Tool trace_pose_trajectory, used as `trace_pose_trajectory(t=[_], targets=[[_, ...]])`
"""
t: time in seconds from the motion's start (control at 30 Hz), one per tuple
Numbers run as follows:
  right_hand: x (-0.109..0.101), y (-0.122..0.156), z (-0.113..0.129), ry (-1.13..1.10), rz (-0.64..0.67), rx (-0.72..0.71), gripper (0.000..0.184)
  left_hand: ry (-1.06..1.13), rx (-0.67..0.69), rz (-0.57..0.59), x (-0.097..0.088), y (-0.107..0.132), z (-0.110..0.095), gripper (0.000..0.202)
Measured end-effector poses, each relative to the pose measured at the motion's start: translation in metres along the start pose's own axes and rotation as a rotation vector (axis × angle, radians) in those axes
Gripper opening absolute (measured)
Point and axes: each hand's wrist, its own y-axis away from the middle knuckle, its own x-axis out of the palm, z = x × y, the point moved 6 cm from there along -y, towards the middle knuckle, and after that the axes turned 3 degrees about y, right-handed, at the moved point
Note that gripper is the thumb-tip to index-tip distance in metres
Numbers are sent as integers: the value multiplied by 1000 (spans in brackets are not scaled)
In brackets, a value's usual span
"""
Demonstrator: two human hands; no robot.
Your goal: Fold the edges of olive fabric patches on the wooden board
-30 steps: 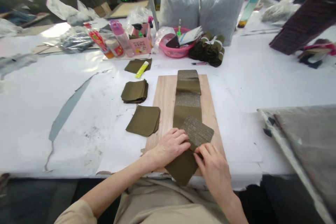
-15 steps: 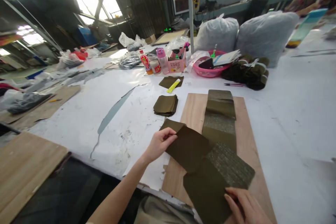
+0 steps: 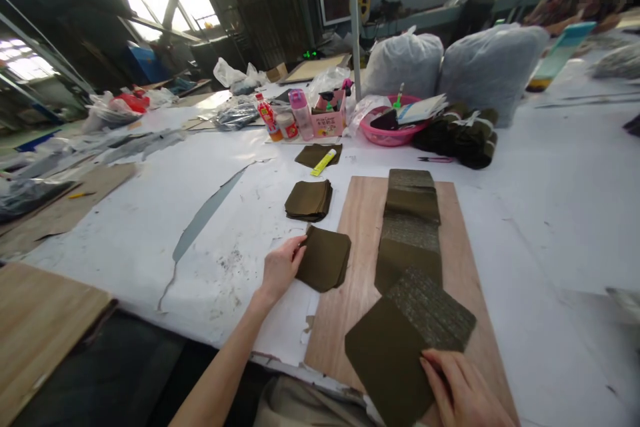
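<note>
My left hand (image 3: 283,269) pinches the upper left corner of an olive-brown fabric piece (image 3: 324,259) on a small pile at the left edge of the wooden board (image 3: 330,333). Near the board's front, my right hand (image 3: 463,383) has thumb and fingers closed at the edge of another olive fabric piece (image 3: 387,357). Under that piece, a mottled grey-green panel (image 3: 435,310) lies askew. Beyond it, more plain and mottled panels (image 3: 410,233) overlap in a column up the board. A separate stack of olive pieces (image 3: 307,200) sits just past my left hand.
Farther back, a yellow tube (image 3: 324,163) rests on more olive fabric (image 3: 303,155). Behind are a drink bottle (image 3: 269,117), a pink box (image 3: 327,123), a pink basin (image 3: 387,135) and tied dark bundles (image 3: 473,137). Large stuffed bags (image 3: 493,70) stand at the back. Torn table covering (image 3: 210,213) lies left.
My left hand has moved left with the fabric piece, off the overlapping panels and onto the pile at the board's left edge. My right hand stays at the front piece. The view has shifted slightly.
</note>
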Motion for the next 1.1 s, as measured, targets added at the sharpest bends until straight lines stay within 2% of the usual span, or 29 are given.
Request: trace_pose_trajectory(t=[0.1,0.2,0.33,0.4,0.5,0.6,0.67,0.77,0.9,1.0,1.1], targets=[[-3,-2,6,15,48,80,25,-1,41,10,0,0,2,28],[-5,-2,12,-9,92,161,22,9,-7,44,2,-3,12,30],[-7,-2,16,24,122,247,15,-113,32,95,6,-5,15,31],[-9,-2,17,62,128,279,13,-192,80,67,4,-4,12,34],[-11,-5,17,94,149,312,16,-264,161,-36,-6,-2,1,40],[-12,-8,15,119,154,336,20,-294,290,-128,-16,2,-20,32],[-11,-9,14,125,148,346,20,-251,380,-124,-16,7,-41,25],[-11,-10,13,154,130,358,17,-69,533,38,1,21,-84,19],[-12,-8,14,180,102,368,18,53,757,303,40,48,-142,21],[-12,-7,14,139,99,383,15,50,819,418,63,63,-161,22],[-11,-8,13,116,104,402,15,38,787,481,73,65,-162,24]])
